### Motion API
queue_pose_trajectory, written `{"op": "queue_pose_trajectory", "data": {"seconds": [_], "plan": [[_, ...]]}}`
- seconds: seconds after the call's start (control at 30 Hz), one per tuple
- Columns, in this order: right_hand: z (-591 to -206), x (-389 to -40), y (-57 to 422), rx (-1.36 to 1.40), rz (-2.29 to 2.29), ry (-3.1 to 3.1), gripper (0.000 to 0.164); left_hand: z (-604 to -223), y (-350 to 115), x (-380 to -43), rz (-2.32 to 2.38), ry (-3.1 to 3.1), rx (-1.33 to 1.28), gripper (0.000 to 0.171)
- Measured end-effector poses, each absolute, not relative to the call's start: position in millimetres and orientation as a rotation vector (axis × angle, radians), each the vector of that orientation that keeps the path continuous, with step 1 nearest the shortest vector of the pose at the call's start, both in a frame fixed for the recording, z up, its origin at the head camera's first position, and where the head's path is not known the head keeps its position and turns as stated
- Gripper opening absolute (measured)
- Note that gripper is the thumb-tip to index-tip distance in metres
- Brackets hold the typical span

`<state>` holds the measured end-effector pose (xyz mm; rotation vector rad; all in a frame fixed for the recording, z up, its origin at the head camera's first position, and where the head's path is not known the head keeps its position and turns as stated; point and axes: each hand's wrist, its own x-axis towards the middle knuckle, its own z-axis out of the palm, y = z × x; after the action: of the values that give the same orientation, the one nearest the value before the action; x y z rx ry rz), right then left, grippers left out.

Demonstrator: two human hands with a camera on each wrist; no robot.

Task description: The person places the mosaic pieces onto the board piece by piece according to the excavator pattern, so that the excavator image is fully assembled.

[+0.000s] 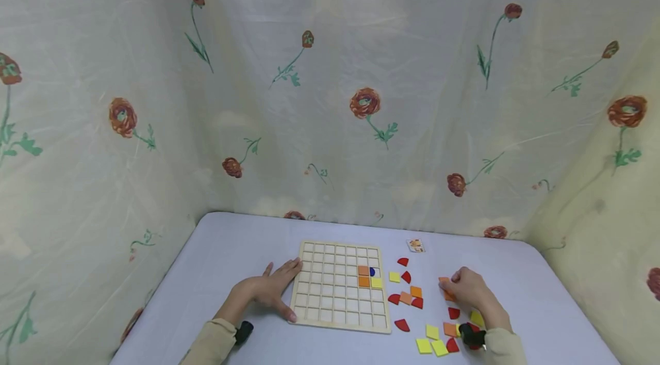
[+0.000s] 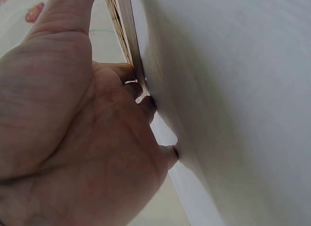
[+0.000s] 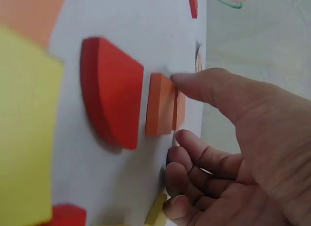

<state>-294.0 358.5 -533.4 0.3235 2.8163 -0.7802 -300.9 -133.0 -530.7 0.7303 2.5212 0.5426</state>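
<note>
My left hand (image 1: 273,289) is spread along the left edge of a wooden grid board (image 1: 337,328), fingertips at its side and thumb at its near corner. In the left wrist view, the fingers of the left hand (image 2: 112,138) reach down to the white tabletop beside the board. At the right, my right hand (image 1: 470,289) has thumb and index finger at two opposite edges of an orange square tile (image 3: 180,109), its other fingers curled. Another orange tile (image 3: 159,104) lies right beside it, and a red quarter-circle piece (image 3: 114,92) lies nearer the wrist camera.
On the board's right side sit two orange tiles (image 1: 364,282), a yellow tile (image 1: 377,283) and a blue piece (image 1: 372,271). Several loose red, yellow (image 1: 432,332) and orange pieces lie between board and right hand. A small picture card (image 1: 415,246) lies at the back. Flowered curtains (image 1: 330,124) surround the table.
</note>
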Motion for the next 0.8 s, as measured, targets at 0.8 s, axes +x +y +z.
{"op": "queue_pose_trajectory", "data": {"seconds": [0.8], "plan": [[-543,-300,305,0.102,-1.03,2.929,0.031,-530,-131,-300,0.526,2.53,0.714,0.123]]}}
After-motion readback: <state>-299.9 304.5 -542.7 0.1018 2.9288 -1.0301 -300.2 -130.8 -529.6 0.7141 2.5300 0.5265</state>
